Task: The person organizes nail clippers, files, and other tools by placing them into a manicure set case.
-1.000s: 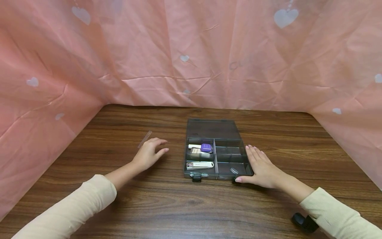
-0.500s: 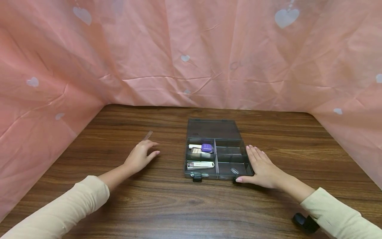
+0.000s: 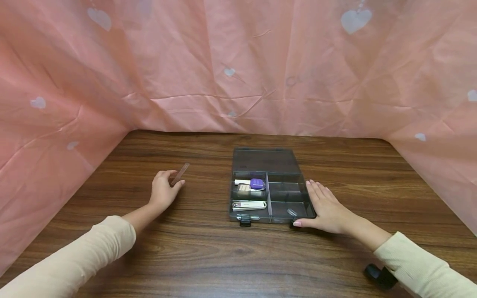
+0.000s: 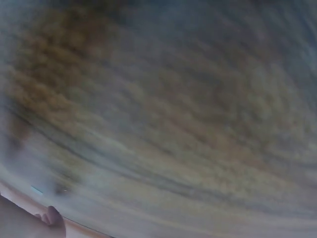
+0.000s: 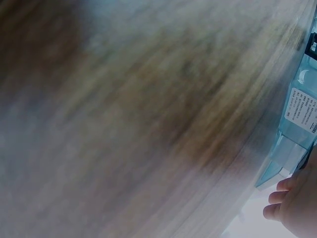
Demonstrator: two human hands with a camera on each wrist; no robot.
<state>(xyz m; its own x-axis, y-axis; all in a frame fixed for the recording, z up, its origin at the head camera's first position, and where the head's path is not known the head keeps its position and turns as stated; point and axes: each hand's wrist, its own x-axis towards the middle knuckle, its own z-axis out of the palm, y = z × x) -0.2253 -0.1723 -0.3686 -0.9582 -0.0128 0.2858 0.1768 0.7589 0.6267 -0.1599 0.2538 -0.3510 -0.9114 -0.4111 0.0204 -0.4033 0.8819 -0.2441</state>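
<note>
My left hand (image 3: pixel 163 191) is low over the table on the left, thumb and fingers spread apart around the near end of a narrow clear strip (image 3: pixel 182 170). The strip shows between them. My right hand (image 3: pixel 329 211) rests against the right front corner of a smoky see-through compartment box (image 3: pixel 287 223), its fingers straight along the side and its thumb at the front latch. The lid (image 3: pixel 264 160) lies folded back. Left compartments hold a purple nail polish bottle (image 3: pixel 257 184), a beige one (image 3: pixel 244 189) and a nail clipper (image 3: pixel 249 205).
A small clear piece (image 3: pixel 292 212) lies in the right front compartment. A black object (image 3: pixel 380 276) sits beside my right sleeve. Pink curtains (image 3: pixel 261 62) with hearts stand around the wooden table (image 3: pixel 223 256). In the right wrist view, a printed label (image 5: pixel 301 110) shows on the box.
My left hand has moved left, off the top of the clear strip, and now has its thumb and fingers around the near end. My right hand and the box stay put.
</note>
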